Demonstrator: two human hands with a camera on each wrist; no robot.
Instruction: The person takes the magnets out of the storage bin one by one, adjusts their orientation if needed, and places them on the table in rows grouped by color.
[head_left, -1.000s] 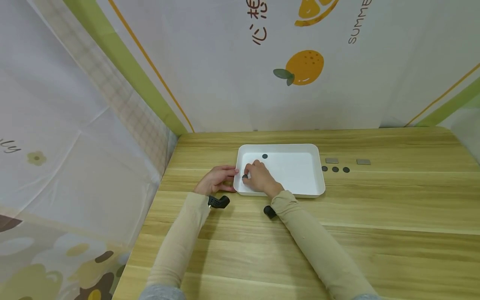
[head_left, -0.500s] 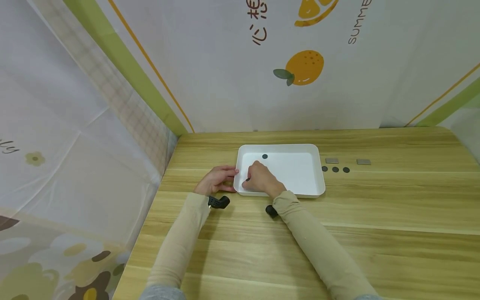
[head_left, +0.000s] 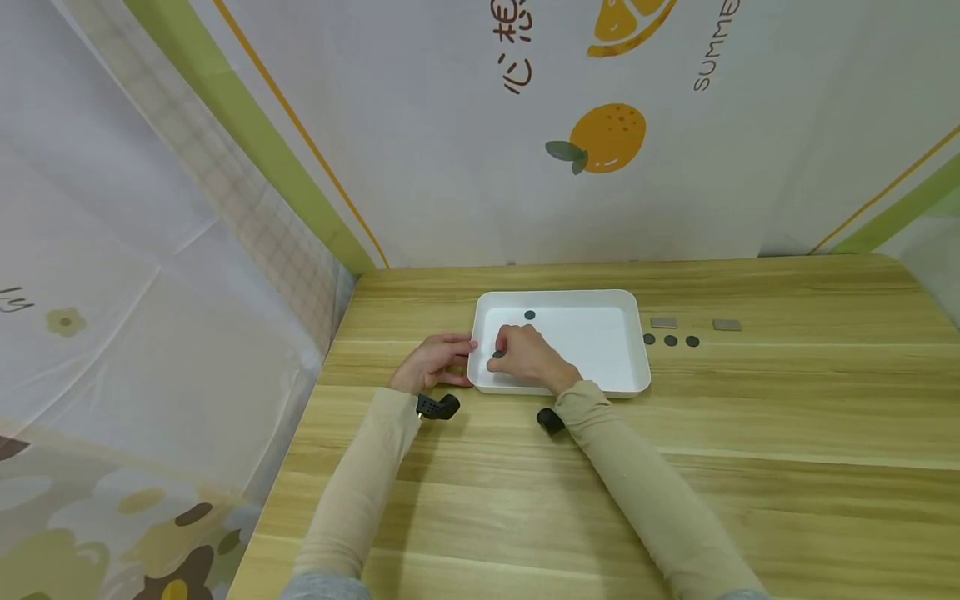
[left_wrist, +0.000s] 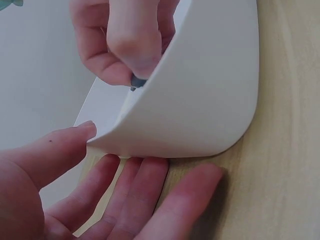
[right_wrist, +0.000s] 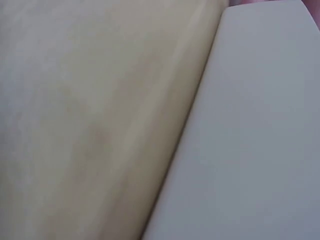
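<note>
A shallow white tray (head_left: pixel 592 333) lies on the wooden table. My right hand (head_left: pixel 528 357) is over its left part and pinches a small dark round disc (head_left: pixel 498 354) between thumb and fingers. In the left wrist view the dark disc (left_wrist: pixel 137 81) shows just under those fingertips, low inside the tray. Another dark disc (head_left: pixel 530 315) lies near the tray's back wall. My left hand (head_left: pixel 432 360) rests against the tray's left end, one fingertip on the rim and the others, fairly straight, along the outer wall. The right wrist view shows only sleeve and tray wall.
Right of the tray are 3 dark discs (head_left: pixel 671 341) in a row. Two flat grey rectangular pieces, a nearer one (head_left: pixel 663 322) and a farther one (head_left: pixel 727 325), lie just behind them. A printed cloth (head_left: pixel 450 208) hangs beyond the table's back edge.
My right hand has shifted slightly to the right inside the tray, still pinching the dark disc. The left hand stays at the tray's end.
</note>
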